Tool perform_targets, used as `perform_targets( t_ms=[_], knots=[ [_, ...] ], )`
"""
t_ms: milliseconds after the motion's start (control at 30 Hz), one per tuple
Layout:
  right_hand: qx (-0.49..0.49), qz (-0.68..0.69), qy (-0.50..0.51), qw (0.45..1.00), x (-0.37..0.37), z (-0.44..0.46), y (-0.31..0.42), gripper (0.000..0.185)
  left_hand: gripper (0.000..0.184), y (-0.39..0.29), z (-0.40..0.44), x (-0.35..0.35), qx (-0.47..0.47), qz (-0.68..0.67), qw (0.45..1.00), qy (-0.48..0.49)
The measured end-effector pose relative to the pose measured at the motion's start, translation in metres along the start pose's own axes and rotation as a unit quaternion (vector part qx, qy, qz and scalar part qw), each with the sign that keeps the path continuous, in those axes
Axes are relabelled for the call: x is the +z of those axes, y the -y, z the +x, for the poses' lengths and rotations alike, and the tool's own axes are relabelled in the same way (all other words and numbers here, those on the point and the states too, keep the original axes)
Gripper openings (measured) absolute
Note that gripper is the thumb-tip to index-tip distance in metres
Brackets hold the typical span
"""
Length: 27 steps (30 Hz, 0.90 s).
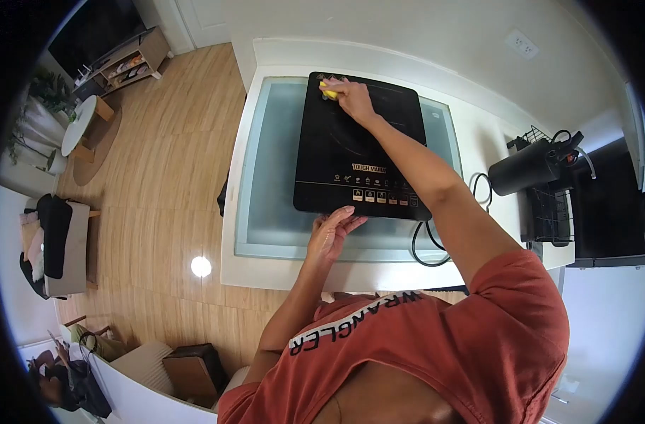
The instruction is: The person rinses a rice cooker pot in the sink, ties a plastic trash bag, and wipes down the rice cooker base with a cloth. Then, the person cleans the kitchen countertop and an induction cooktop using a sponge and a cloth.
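Note:
A black induction cooker (358,134) lies flat on a glass-topped counter panel (269,169), its control row and "TOUGH MAMA" label on the side nearest me. My right hand (352,97) reaches across it to the far left corner, fingers closed on a yellow sponge (329,90) pressed to the black surface. Part of the sponge is hidden by the fingers. My left hand (329,232) grips the cooker's near edge, thumb at the top and the other fingers partly out of sight below. A black power cord (416,253) loops out from under the near right corner.
On the counter's right stand a black cylindrical appliance (524,167) and a black wire rack (551,215). A wall outlet (522,44) is above at the back. Wood flooring (153,162) spreads to the left, with a television stand (135,60) and a round white table (79,126) farther off.

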State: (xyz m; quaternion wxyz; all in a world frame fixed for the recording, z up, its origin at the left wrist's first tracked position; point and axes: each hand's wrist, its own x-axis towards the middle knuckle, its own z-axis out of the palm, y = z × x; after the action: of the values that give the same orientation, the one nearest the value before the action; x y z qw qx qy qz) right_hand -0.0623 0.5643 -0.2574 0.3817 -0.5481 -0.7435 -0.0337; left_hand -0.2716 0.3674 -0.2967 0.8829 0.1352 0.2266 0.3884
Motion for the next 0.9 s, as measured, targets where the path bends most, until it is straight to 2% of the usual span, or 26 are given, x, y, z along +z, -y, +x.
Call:
perform_targets(
  t_ms=[100,233,267,367,400,433,467,500,567,633,700,767,833,900],
  knots=[
    [0.005,-0.022,0.031,0.999,-0.004,-0.033,0.038,0.041,0.006,0.000,-0.001,-0.002,0.005,0.002,1.000,0.015],
    [-0.002,0.175,0.096,0.980,-0.040,-0.109,0.131,0.038,0.007,-0.001,0.000,-0.004,0.000,-0.016,1.000,0.027],
    [-0.005,0.176,0.099,0.979,-0.036,-0.103,0.124,0.038,0.007,0.000,0.002,-0.004,0.003,-0.019,0.999,0.026],
    [-0.024,-0.050,0.061,0.997,-0.013,-0.046,0.071,0.032,0.006,0.004,0.000,-0.007,-0.005,-0.009,1.000,-0.008],
    [-0.013,-0.073,0.040,0.996,0.007,-0.020,0.030,0.031,0.006,0.002,-0.002,-0.004,-0.005,-0.013,1.000,-0.003],
    [-0.049,-0.024,-0.037,0.998,0.010,0.008,0.015,0.029,0.005,0.000,-0.001,-0.001,-0.006,-0.018,1.000,0.002],
    [0.040,-0.040,0.004,0.998,0.011,0.029,0.003,0.029,0.005,-0.001,-0.001,0.000,-0.006,-0.017,1.000,0.000],
    [0.027,-0.058,-0.012,0.998,0.015,0.039,-0.010,0.030,0.004,-0.001,-0.001,0.001,-0.005,-0.016,1.000,0.004],
    [-0.006,0.035,-0.022,0.999,0.023,0.036,-0.017,0.031,0.004,0.000,-0.003,-0.004,-0.010,-0.015,1.000,0.005],
    [-0.035,0.020,0.028,0.999,0.020,0.002,0.021,0.034,0.004,0.002,0.000,-0.010,0.005,-0.028,0.999,0.036],
    [-0.004,0.067,0.153,0.986,-0.021,-0.047,0.101,0.034,0.002,-0.001,0.002,-0.015,-0.008,-0.010,0.998,0.055],
    [-0.072,0.027,0.159,0.984,-0.037,-0.114,0.131,0.032,0.004,-0.004,0.002,-0.016,-0.022,0.010,0.997,0.076],
    [-0.010,0.147,0.178,0.973,-0.083,-0.151,0.149,0.036,0.013,-0.005,-0.002,-0.014,-0.020,0.062,0.997,0.043],
    [0.029,-0.053,0.171,0.983,-0.120,-0.170,0.118,0.037,0.020,-0.005,0.000,-0.015,-0.044,0.074,0.995,0.052]
  ],
)
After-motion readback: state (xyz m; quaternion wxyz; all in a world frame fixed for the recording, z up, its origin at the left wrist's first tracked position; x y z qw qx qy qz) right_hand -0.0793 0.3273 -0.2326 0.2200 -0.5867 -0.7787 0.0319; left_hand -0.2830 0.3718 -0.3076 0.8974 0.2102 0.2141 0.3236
